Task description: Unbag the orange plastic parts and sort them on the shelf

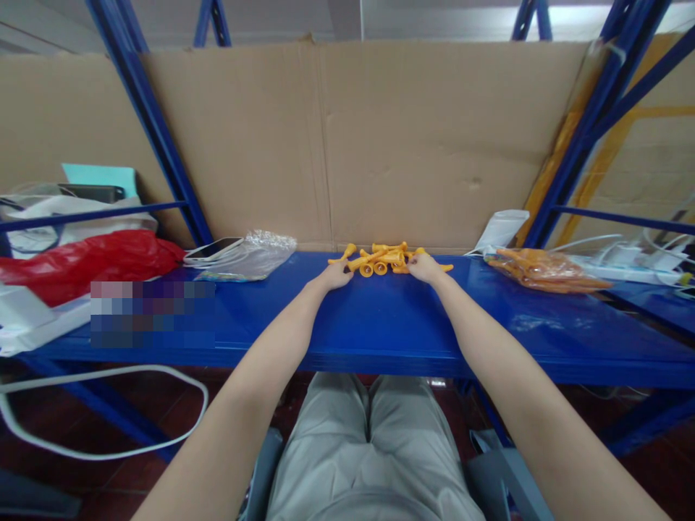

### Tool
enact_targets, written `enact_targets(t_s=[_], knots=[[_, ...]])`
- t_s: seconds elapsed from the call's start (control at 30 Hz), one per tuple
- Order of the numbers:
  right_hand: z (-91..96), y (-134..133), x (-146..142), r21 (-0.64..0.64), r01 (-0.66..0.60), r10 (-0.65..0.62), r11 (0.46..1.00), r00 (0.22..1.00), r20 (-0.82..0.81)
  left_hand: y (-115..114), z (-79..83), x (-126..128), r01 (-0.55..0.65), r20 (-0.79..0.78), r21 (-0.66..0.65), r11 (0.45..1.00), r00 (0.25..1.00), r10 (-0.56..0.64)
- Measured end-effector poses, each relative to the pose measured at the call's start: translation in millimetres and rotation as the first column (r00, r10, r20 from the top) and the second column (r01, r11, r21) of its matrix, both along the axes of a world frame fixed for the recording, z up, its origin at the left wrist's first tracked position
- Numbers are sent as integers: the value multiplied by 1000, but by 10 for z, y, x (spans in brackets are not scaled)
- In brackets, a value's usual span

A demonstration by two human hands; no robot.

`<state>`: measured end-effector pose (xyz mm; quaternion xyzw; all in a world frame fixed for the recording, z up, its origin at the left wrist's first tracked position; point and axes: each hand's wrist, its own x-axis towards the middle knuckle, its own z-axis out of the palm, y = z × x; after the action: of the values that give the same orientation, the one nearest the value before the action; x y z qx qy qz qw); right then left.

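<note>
Several orange-yellow plastic horn-shaped pieces [381, 259], each with a thin stem and a flared, hollow end, lie in a loose pile at the back of the blue shelf [388, 311]. At the pile's left end is my left hand [334, 276], its fingers closed around the end of one piece. My right hand [426, 268] grips a piece at the right end, and a thin stem sticks out past it. The fingertips of both hands are partly hidden among the pieces.
Cardboard [402, 145] stands behind the shelf. On the left lie a clear plastic bag [266, 253], a phone [217, 249] and a red bag [103, 260]. To the right are a bag of orange pieces [548, 270] and a white power strip [613, 270]. Blue posts [591, 123] rise at both sides.
</note>
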<state>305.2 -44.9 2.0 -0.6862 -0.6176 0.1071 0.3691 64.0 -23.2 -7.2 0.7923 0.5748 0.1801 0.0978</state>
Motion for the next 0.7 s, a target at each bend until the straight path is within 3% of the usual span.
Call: enact_targets(t_s=[0.2,0.33,0.4,0.5,0.57,0.7], knots=[[33,15,12,-4,-12,12,1000,999,-42,9,-24,28,-18,33,27,999,999,17],[127,7,122,136,123,-70,983,937,-343,26,-5,53,-87,121,119,989,990,73],[216,-25,208,187,277,-118,943,801,-587,23,16,62,-122,164,156,980,982,96],[380,-112,350,196,470,-75,861,497,-864,10,43,61,-113,178,195,974,981,78],[473,-185,446,174,540,-20,824,334,-942,6,53,52,-85,155,199,976,986,54],[541,-344,664,76,601,9,795,113,-994,14,50,42,-52,127,182,982,991,29]])
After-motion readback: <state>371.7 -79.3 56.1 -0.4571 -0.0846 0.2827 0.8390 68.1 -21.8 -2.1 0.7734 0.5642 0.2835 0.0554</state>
